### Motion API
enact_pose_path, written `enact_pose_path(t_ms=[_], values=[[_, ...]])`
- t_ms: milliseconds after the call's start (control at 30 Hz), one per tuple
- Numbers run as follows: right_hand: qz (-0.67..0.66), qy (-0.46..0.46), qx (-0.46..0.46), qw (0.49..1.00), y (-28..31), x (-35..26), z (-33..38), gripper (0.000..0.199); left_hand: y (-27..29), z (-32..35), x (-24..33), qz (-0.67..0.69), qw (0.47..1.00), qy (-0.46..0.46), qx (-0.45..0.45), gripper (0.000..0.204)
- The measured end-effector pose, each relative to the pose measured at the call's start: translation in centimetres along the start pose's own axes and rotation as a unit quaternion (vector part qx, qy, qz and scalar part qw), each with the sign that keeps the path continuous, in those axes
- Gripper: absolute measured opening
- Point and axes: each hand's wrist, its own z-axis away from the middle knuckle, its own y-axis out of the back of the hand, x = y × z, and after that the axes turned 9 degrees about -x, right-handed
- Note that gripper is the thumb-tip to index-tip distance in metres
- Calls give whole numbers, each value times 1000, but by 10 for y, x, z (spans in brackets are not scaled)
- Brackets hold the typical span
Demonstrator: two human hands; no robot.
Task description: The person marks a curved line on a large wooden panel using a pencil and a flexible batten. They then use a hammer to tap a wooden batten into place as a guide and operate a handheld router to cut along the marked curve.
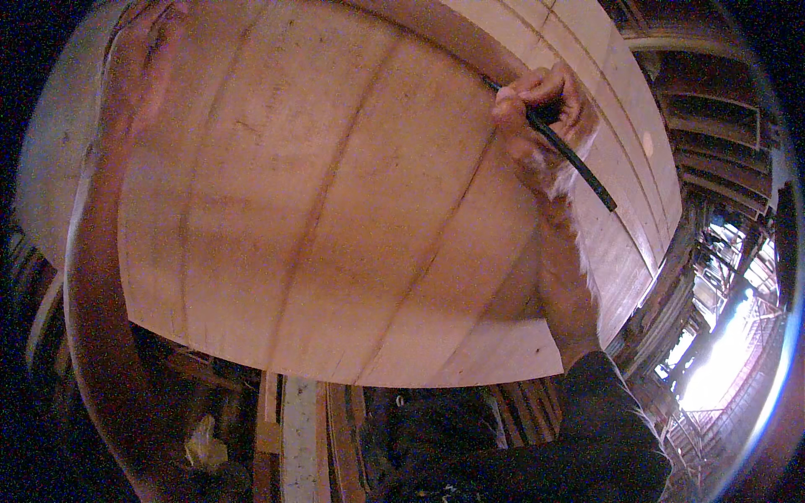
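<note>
A large plywood sheet (352,210) with several roughly parallel lines across it fills most of the view. My right hand (549,117) is closed round a thin dark pencil (579,163), thumb and fingertips pinching it close to its tip. That tip meets the wood beside a brown curved strip or edge (470,33) running down from the top. My left hand (151,59) lies on the sheet at the far upper left, in dim light. Its fingers look stretched out, though the frame's edge partly cuts them off.
Below the sheet's near edge stand wooden boards (302,436) and a small pale yellowish thing (205,444) I cannot make out. Stacked timber or beams (713,109) line the right side. A bright opening (721,360) glares at the lower right.
</note>
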Motion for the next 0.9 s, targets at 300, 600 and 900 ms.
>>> enact_pose_path(t_ms=[300, 600, 900], values=[[141, 11, 4, 990, 4, -4, -3, 30, 5, -9, 35, 3, 999, 42, -2, 44], [-106, -42, 7, 993, 0, -7, -2, 29, 7, -8, 34, -9, 998, 60, -9, 45], [48, 19, -5, 999, 3, -4, -2, 26, 4, -6, 25, -24, 999, 30, 18, 47]])
